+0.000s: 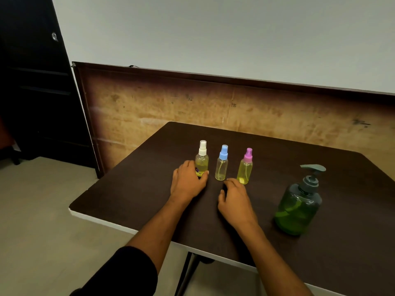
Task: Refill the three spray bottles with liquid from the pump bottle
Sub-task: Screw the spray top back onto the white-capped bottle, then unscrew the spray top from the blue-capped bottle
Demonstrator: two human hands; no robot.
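The table (149, 167) under my arms was a dark brown wood-grain top with a pale edge, its near-left corner rounded and a metal leg showing beneath. Behind it ran a worn, tan-brown panel (149, 107) along the lower part of a plain pale wall (213, 28), and to the left stood a black door (32, 82) over a dull grey-beige floor (42, 210).

Three spray bottles stood upright in a row near the middle of the table: the white-capped bottle (202, 160), the blue-capped bottle (222, 164) and the pink-capped bottle (245, 167), each apart from the next. All held pale yellow liquid; the blue-capped one looked the least full.

My left hand (189, 181) held the base of the white-capped bottle, fingers curled behind it and the thumb pressed across its front. My right hand (234, 198) rested on the table just in front of the blue-capped and pink-capped bottles, fingers loosely curled, holding nothing.

The green pump bottle (298, 207) stood well to the right, about half full, its grey pump pointing left.
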